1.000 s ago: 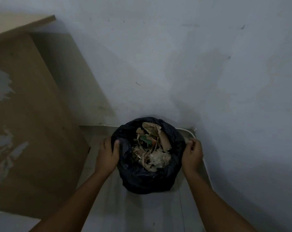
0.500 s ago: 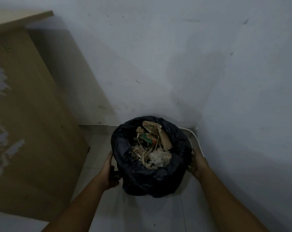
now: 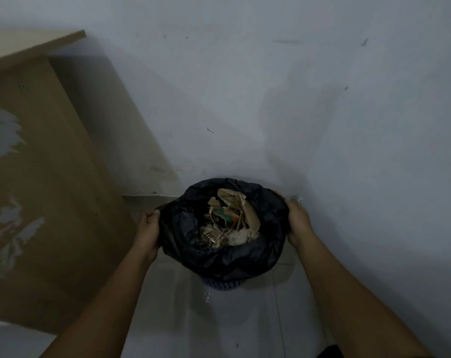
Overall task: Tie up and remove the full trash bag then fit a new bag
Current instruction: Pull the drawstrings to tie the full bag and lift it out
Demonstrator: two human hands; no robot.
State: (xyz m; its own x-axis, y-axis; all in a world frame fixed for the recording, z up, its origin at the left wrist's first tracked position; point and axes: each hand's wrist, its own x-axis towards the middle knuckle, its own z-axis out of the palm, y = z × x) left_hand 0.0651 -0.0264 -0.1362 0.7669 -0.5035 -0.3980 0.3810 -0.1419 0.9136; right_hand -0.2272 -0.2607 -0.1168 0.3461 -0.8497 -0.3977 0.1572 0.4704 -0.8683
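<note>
A: Where the black trash bag [image 3: 219, 254] stands in the corner, both hands are on it. The left hand [image 3: 147, 232] is at the bag's left edge, fingers curled round a fold of the plastic rim. The right hand [image 3: 298, 219] is at the bag's right edge, fingers hooked over the rim and gripping it.

B: Bag position relative to the grips?

A: Directly between them, mouth open and facing up, stretched from one fist to the other. Below the bag's near side a strip of perforated bin [image 3: 223, 285] shows; the bag sits in it.

B: Contents?

A: Crumpled paper and cardboard scraps [image 3: 232, 220] fill the bag's middle, reaching up near the rim. One green and orange printed piece lies among them.

B: Any readable writing?

A: Dark marks on a pale scrap left of the bag's centre, too blurred to read. No brand can be made out.

B: Surroundings?

A: Grey wall [image 3: 271, 99] behind the bag, a worn wooden panel [image 3: 43, 189] to the bag's left, pale floor tiles [image 3: 232, 326] nearer the camera.
</note>
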